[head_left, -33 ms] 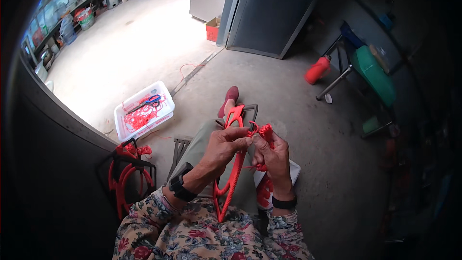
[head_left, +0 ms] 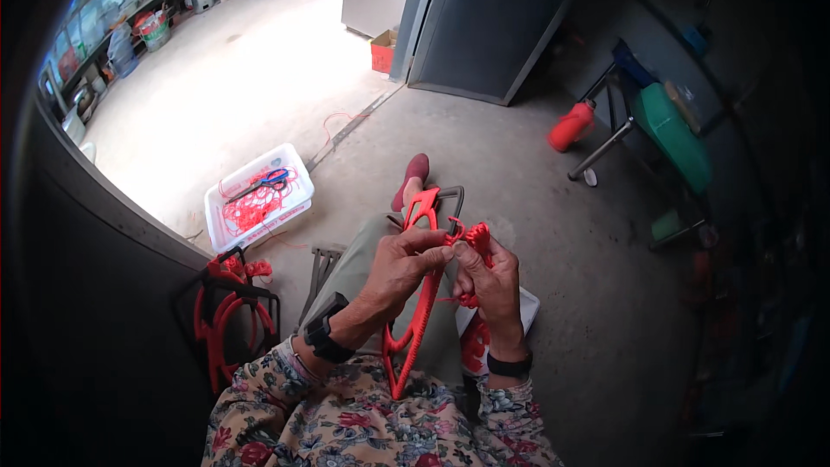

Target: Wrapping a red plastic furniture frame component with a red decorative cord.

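Across my lap lies a frame (head_left: 421,316) wrapped in red cord, with a bare dark bar at its far corner. My left hand (head_left: 402,266) reaches over it, thumb and finger pinched on red cord (head_left: 455,231) beside that bar. Close against its fingertips, my right hand (head_left: 494,285) is closed round a looped bundle of red cord (head_left: 477,235), part of which shows below the palm. The exact crossing of the strands between the fingertips is hidden.
On the floor at left stands a white tray (head_left: 298,201) with tangled red cord (head_left: 251,212) and blue-handled scissors (head_left: 275,177). More red-wrapped frames (head_left: 226,316) lean nearer at left. Another white tray (head_left: 529,304) sits by my right wrist. A red flask (head_left: 571,126) stands beside a table (head_left: 605,140).
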A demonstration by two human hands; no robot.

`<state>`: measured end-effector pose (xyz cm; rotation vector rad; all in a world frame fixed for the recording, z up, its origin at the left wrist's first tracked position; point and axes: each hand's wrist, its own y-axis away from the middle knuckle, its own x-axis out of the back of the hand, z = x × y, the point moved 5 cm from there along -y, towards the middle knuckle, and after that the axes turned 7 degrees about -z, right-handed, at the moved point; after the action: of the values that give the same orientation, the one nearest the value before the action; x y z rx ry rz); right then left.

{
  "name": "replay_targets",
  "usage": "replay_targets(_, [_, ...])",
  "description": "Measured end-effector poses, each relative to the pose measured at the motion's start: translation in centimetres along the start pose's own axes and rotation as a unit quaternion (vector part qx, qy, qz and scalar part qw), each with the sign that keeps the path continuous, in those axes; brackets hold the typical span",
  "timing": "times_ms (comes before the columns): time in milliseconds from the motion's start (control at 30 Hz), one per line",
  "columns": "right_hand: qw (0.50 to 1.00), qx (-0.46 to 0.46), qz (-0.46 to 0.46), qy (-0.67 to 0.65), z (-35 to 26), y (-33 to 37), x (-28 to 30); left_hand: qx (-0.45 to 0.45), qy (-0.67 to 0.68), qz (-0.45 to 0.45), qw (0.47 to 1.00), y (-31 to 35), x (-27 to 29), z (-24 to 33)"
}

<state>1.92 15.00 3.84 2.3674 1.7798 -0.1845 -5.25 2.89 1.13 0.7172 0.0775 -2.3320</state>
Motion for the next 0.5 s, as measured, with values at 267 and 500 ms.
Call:
replay_targets(267, [0.999, -0.014, 0.033, -0.020, 0.9, 0.7, 0.4, -0.037, -0.051, 0.011, 0.998, 0.2, -0.7, 0.0])
replay_targets(500, [0.999, -0.016, 0.047, -0.015, 1.8, 0.9, 0.7, -0.028, 0.004, 0.010, 1.000, 0.2, -0.5, -0.8])
